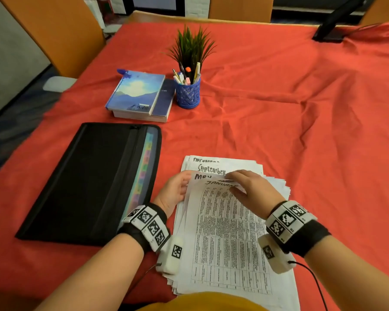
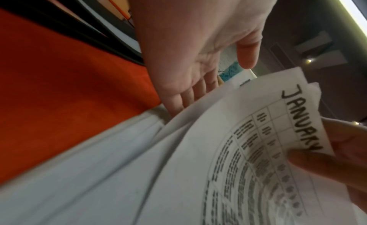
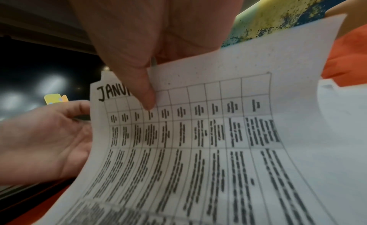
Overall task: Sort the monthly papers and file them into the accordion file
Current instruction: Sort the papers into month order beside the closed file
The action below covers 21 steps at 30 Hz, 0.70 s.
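A stack of printed papers (image 1: 276,182) lies on the red cloth in front of me, with headings December, September and May peeking out at its top. The top sheet, headed JANUARY (image 1: 225,232) (image 2: 258,149) (image 3: 198,149), is lifted and curved. My right hand (image 1: 245,182) (image 3: 147,90) pinches its top edge, thumb on the printed face. My left hand (image 1: 177,189) (image 2: 198,74) has straight fingers slid under the raised sheets at their left edge, thumb standing off the paper. The black accordion file (image 1: 88,180) lies flat to the left, coloured tabs (image 1: 144,171) showing along its right side.
Behind the file sit two stacked books (image 1: 139,95), a blue pen cup (image 1: 188,90) and a small green plant (image 1: 191,48). The red tablecloth (image 1: 301,108) stretches bare to the right. A black monitor stand (image 1: 332,25) stands at the far right; wooden chairs (image 1: 54,30) line the edges.
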{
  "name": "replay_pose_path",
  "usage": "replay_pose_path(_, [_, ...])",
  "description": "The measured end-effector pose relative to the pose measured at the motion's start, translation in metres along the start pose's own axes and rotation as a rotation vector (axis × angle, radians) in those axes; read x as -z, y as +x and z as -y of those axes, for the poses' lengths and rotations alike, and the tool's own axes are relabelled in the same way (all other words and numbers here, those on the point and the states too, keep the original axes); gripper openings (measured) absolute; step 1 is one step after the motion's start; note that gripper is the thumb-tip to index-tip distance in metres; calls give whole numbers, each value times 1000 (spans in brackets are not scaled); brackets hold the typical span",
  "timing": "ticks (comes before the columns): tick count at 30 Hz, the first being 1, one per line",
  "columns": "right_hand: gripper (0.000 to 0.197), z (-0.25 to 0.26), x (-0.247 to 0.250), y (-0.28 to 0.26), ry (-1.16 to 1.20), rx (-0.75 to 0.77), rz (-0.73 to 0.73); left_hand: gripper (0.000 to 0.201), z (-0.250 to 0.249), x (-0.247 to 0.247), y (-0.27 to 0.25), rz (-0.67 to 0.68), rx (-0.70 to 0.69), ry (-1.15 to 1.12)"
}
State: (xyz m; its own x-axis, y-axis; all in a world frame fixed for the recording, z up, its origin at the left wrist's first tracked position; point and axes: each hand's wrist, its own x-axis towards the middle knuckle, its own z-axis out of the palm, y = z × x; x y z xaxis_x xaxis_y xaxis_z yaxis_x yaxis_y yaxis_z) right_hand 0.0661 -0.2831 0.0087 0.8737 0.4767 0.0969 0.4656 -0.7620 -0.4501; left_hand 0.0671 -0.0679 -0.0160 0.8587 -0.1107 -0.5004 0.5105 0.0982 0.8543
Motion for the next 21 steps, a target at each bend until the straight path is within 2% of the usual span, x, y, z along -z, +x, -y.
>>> replay_pose_path(2, [30,-2,-7,-8,-25,83,-117,27,0,2,5,22,12,28])
replay_pose_path(5, [31,-3,-14,-15,-37,82,-192,42,1,1,6,59,2,140])
replay_pose_path(8, [27,-6,-20,-19,-33,60,-178,32,2,-2,9,30,-52,177])
replay_pose_path(11, [26,-6,-17,-23,-4,61,-169,24,0,-4,11,34,-39,76])
replay_pose_path(13, [30,-3,-13,-27,1,90,-166,20,-1,-5,11,32,-30,35])
replay_pose_path(16, [36,0,-6,-32,4,105,-151,17,-1,-10,10,2,-92,77])
replay_pose_path(19, [38,-1,-4,-37,-6,156,-141,22,0,-12,7,-41,-168,178])
replay_pose_path(21, [38,-2,-4,-42,-14,166,-138,33,0,-13,5,-24,-211,224])
